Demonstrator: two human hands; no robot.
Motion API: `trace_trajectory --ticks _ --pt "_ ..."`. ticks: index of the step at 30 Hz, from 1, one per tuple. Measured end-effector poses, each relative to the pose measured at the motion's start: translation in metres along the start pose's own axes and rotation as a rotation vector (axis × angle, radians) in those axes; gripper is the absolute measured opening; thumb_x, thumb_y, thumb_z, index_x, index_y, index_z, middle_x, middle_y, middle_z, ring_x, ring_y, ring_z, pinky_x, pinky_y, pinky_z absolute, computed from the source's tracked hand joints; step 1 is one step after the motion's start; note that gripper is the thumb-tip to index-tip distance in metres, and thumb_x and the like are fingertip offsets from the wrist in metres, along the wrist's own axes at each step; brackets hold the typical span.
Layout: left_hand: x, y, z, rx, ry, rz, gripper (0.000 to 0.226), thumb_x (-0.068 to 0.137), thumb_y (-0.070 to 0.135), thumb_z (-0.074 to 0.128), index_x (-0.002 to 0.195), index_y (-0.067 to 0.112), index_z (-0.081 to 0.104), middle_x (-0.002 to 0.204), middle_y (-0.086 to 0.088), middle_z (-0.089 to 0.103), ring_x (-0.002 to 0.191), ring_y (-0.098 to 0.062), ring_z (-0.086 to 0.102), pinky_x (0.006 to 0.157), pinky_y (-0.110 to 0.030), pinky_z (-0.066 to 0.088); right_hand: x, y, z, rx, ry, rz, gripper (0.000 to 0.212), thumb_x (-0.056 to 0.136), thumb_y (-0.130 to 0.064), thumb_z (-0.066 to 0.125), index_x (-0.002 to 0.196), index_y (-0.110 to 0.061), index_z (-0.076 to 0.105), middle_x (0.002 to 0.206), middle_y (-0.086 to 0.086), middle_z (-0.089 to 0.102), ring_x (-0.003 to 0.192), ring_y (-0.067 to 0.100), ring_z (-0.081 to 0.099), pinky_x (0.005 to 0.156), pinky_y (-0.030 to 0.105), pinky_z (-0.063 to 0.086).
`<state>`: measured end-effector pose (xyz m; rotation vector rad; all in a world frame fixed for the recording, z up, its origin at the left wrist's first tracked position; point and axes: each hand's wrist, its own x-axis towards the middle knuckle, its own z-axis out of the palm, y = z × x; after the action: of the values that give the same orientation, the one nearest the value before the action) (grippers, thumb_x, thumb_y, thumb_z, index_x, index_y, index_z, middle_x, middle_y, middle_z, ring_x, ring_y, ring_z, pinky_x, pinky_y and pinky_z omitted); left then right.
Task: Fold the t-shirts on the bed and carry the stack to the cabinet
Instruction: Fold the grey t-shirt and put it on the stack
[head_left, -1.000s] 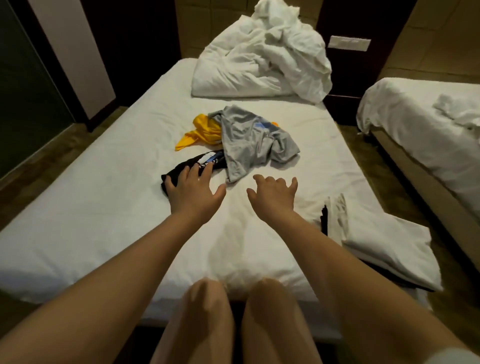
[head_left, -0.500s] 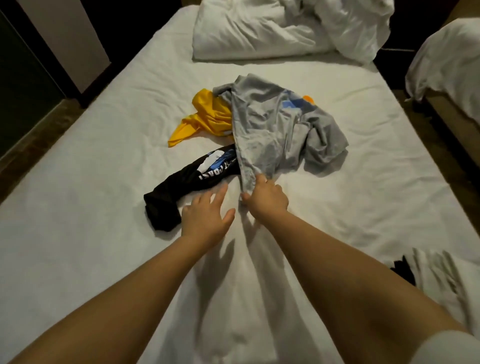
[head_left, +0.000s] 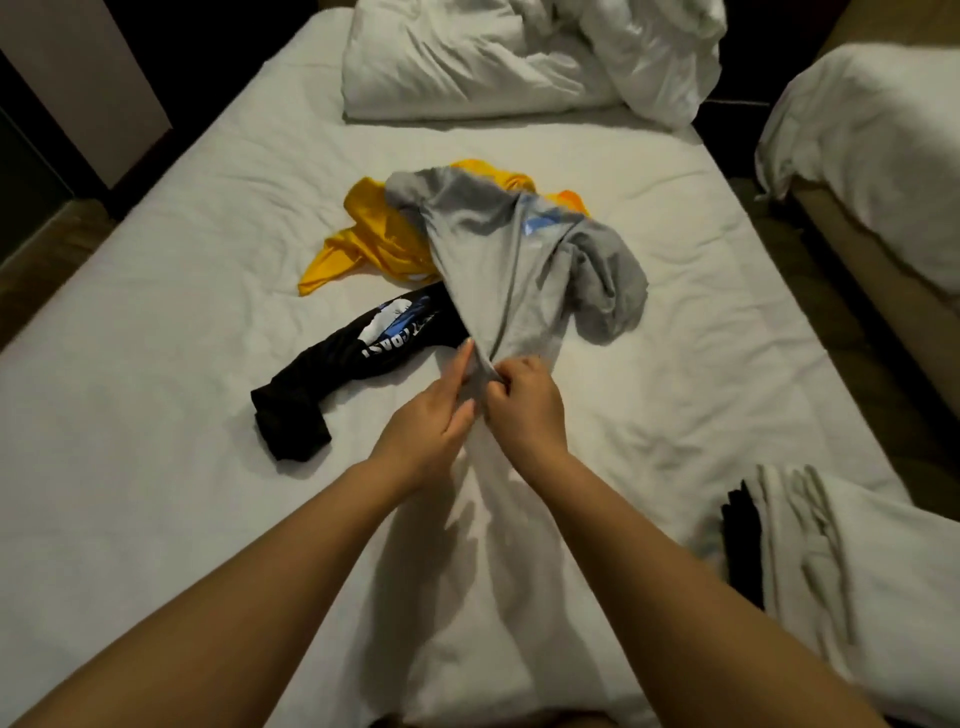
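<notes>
Wide white bed (head_left: 156, 415) fills the shot, with a rumpled duvet (head_left: 493, 57) heaped at its far end. At the near right corner a pale folded garment (head_left: 841, 561) lies on a dark garment (head_left: 740, 545). That looks like the start of the stack, so some folding seems done. Mid-bed, the grey t-shirt (head_left: 498, 260) sprawls crumpled, draped over the yellow t-shirt (head_left: 374, 244) and touching the black t-shirt (head_left: 337, 374) beside it; all three are unfolded. And here's the action: left hand (head_left: 426, 421) and right hand (head_left: 524, 405), close together, both pinching the grey shirt's near edge, drawing it taut. My read is that three shirts are left to fold, then the carry to the cabinet, which isn't in view.
</notes>
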<state>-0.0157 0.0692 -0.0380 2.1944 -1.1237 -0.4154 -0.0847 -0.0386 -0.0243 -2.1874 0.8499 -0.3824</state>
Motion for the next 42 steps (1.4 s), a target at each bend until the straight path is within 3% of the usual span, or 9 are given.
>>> trace_trajectory --ticks 4,7,10,16,22,29,36,39,42 --pt "-0.017 0.038 -0.023 0.034 0.011 0.065 0.067 0.089 0.035 0.037 0.140 0.048 -0.003 0.146 -0.004 0.040 0.121 -0.026 0.050 0.093 -0.043 0.046 -0.043 -0.019 -0.041 0.077 0.094 -0.102 0.018 0.082 -0.004 0.051 0.067 -0.013 0.053 0.083 0.003 0.048 0.069 0.011 0.040 0.059 0.018 0.027" --pt "-0.036 0.070 -0.043 0.035 0.002 0.157 0.057 0.088 0.038 0.044 0.143 0.033 0.030 0.137 -0.005 0.049 0.121 -0.023 0.050 0.093 -0.041 0.045 -0.078 -0.045 -0.076 0.170 0.164 -0.219 0.015 0.081 0.000 0.051 0.074 -0.002 0.064 0.074 -0.008 0.042 0.061 0.005 0.039 0.060 0.003 0.031" --pt "-0.065 0.106 -0.062 0.073 0.062 0.229 0.035 0.084 0.045 0.044 0.102 0.018 0.057 0.100 -0.008 0.066 0.095 -0.026 0.061 0.067 -0.035 0.042 -0.112 -0.063 -0.106 0.175 0.244 -0.316 0.021 0.073 -0.011 0.044 0.070 -0.002 0.063 0.075 -0.005 0.044 0.065 0.003 0.037 0.058 0.004 0.030" --pt "-0.133 0.134 -0.078 0.263 0.218 0.239 0.033 0.086 0.042 0.057 0.067 0.018 0.044 0.065 -0.001 0.049 0.076 -0.026 0.053 0.053 -0.033 0.022 -0.168 -0.047 -0.149 -0.021 0.286 -0.298 0.014 0.077 -0.002 0.049 0.080 -0.006 0.062 0.087 0.013 0.061 0.083 0.028 0.054 0.063 0.025 0.027" --pt "-0.200 0.120 -0.055 0.202 0.165 0.358 0.035 0.078 0.042 0.054 0.069 0.009 0.060 0.078 -0.007 0.058 0.076 -0.019 0.052 0.066 -0.027 0.036 -0.232 -0.035 -0.164 0.180 -0.148 -0.207 0.026 0.062 -0.020 0.046 0.070 -0.005 0.065 0.061 0.000 0.054 0.055 -0.001 0.047 0.055 0.017 0.036" --pt "-0.237 0.139 -0.027 -0.115 0.027 0.214 0.013 0.085 0.018 0.059 0.075 0.026 0.062 0.064 0.013 0.058 0.066 0.003 0.055 0.063 -0.019 0.040 -0.252 -0.032 -0.156 0.068 -0.633 -0.169 0.036 0.079 -0.045 0.066 0.113 -0.032 0.063 0.113 -0.006 0.065 0.108 0.009 0.058 0.096 0.028 0.045" --pt "-0.220 0.144 -0.033 -0.209 -0.038 0.089 0.018 0.085 0.018 0.064 0.088 0.031 0.052 0.086 0.007 0.058 0.083 -0.008 0.056 0.075 -0.024 0.044 -0.252 -0.034 -0.158 -0.088 -0.452 -0.251 0.015 0.088 -0.028 0.062 0.076 -0.020 0.061 0.068 0.000 0.055 0.068 0.013 0.050 0.063 0.031 0.036" --pt "-0.207 0.140 -0.027 -0.148 -0.174 0.124 0.029 0.083 0.024 0.066 0.109 0.021 0.054 0.104 0.006 0.057 0.097 -0.010 0.053 0.086 -0.028 0.042 -0.254 -0.025 -0.178 0.254 -0.410 -0.146 0.006 0.090 -0.012 0.060 0.086 -0.009 0.062 0.077 0.009 0.056 0.072 0.017 0.053 0.067 0.033 0.043" --pt "-0.195 0.135 -0.007 -0.062 -0.175 0.131 0.013 0.086 0.014 0.062 0.092 0.024 0.056 0.090 0.010 0.054 0.085 -0.006 0.050 0.072 -0.021 0.036 -0.257 -0.017 -0.208 0.527 -0.422 -0.075 0.005 0.088 -0.006 0.059 0.086 -0.004 0.063 0.075 0.009 0.060 0.070 0.014 0.058 0.065 0.025 0.049"
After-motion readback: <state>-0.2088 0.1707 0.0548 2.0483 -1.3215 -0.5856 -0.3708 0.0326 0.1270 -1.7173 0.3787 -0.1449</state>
